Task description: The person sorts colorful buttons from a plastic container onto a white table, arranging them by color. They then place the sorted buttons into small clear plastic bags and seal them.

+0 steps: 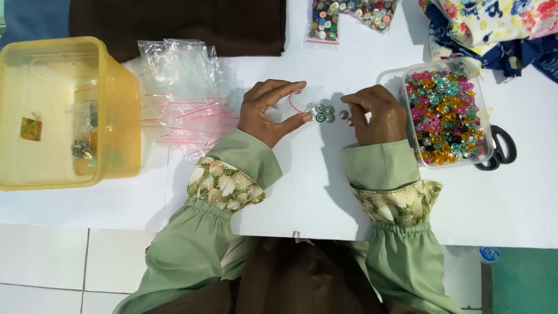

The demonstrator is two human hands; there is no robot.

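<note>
round metal buttons (321, 113) | left fingers (289, 87) pinch clear bag | right fingers (356, 106) pinch button

Open white table (325, 192) lies at six o'clock of the small silver buttons (321, 112), between the two sleeves. Obstacles: heap of clear zip bags (183, 93) and yellow tub (64, 113) at nine o'clock; clear box of coloured buttons (446, 113) and scissors (500, 148) at three o'clock. At twelve o'clock, a bare strip, then button bags (349, 17) and brown cloth (192, 23).
</note>
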